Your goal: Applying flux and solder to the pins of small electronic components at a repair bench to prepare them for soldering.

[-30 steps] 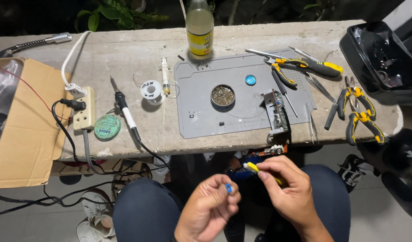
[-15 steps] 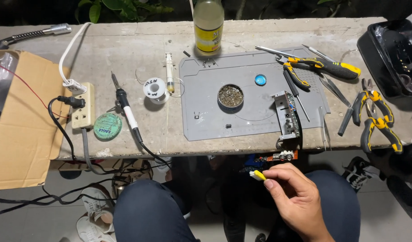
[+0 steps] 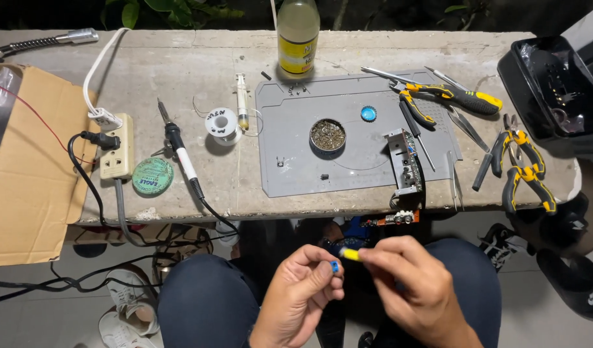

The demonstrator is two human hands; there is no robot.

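I am now bringing the left hand (image 3: 303,293), absent from view a moment ago, back to pinch the small blue part (image 3: 335,266) just beside the yellow-tipped piece (image 3: 350,254) gripped by the right hand (image 3: 409,283), both below the surface (image 3: 180,71), so the two pieces meet.

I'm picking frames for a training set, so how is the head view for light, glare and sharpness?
Head view: the bench top is evenly lit and sharp, with short soft shadows; the glass bottle shows mild glare; the foliage behind and the floor at lower right go dark; the left hand and right hand look a little soft; the bench edge bows slightly, as with a wide lens.
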